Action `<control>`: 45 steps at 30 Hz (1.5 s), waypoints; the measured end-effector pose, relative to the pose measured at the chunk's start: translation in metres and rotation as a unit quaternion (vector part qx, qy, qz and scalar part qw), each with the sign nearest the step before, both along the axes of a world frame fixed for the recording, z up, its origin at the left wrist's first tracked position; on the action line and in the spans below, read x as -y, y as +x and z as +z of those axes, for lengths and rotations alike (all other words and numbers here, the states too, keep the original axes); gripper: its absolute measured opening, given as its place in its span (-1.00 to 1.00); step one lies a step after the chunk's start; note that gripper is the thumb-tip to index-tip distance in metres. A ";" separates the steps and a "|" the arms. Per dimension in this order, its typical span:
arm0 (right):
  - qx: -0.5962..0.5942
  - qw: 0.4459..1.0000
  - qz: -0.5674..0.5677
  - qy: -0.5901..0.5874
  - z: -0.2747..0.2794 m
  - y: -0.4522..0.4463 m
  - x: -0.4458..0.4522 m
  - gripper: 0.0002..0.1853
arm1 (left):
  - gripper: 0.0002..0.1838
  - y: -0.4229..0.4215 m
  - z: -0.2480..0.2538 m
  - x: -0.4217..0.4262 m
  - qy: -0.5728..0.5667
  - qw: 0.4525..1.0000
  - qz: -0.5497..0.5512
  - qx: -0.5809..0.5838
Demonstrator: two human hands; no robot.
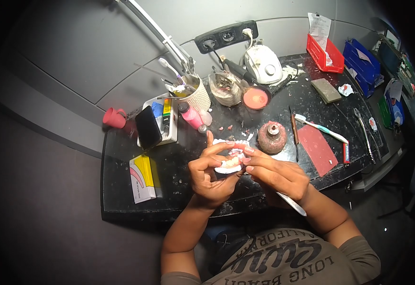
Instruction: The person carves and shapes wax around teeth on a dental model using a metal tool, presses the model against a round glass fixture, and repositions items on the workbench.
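Note:
My left hand (206, 178) is closed around a white plaster dental cast (229, 169) with pink material and teeth on it, held above the near part of the bench. The fingers and thumb of my right hand (281, 176) press at the cast's right side. Out of the bottom of my right hand sticks the flat, rounded end of a metal hand tool (293, 204); its other end is hidden by the fingers. Just beyond the hands stands a round pinkish burner-like jar (272, 137) with a metal neck. Small pink scraps (229, 127) lie behind the cast.
On the right are a pink wax sheet (317, 151), a toothbrush (321, 129) and a brown-handled carving tool (294, 133). A phone (148, 127) leans on a white tray at left, near a yellow-white box (142, 179). A tool cup (198, 97) and white control unit (263, 64) stand behind.

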State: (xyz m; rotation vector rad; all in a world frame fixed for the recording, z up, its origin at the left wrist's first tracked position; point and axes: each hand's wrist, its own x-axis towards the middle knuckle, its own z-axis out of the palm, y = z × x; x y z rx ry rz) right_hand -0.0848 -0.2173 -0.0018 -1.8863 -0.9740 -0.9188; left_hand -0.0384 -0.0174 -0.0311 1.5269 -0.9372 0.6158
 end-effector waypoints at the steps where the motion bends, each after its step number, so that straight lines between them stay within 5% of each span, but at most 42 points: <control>1: 0.000 1.000 0.000 0.000 -0.001 0.000 0.000 -0.70 | -0.36 0.000 0.001 0.000 0.006 1.000 0.004 0.004; 14: 0.035 0.999 -0.022 -0.011 -0.005 0.002 -0.002 -0.68 | -0.35 0.001 -0.002 -0.001 0.031 0.999 0.013 0.026; 45: -0.027 0.999 0.008 -0.033 0.006 0.000 0.016 -0.70 | -0.32 -0.002 0.012 -0.007 -0.043 0.958 -0.129 -0.253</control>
